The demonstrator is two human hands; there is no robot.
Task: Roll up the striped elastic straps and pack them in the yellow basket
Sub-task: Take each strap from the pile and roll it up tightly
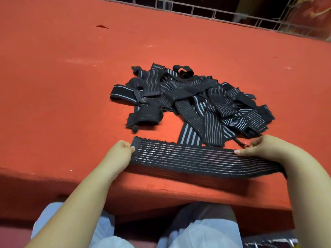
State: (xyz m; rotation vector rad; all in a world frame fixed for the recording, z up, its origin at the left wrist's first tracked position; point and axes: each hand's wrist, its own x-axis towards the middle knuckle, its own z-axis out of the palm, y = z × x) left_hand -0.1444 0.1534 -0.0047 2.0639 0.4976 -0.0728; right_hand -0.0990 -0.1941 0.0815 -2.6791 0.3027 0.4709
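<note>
While pinched at both ends, strap (193, 158) flat between hands, left hand (122, 149), right hand (259, 146)

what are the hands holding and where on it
One striped elastic strap, laid flat: left hand pinches its left end, right hand presses its far edge near the right end.

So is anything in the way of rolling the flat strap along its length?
Nothing visible. The strap lies flat on the red surface, pinched by the left hand and pressed by the right hand. The pile sits behind it, touching only its far edge.
</note>
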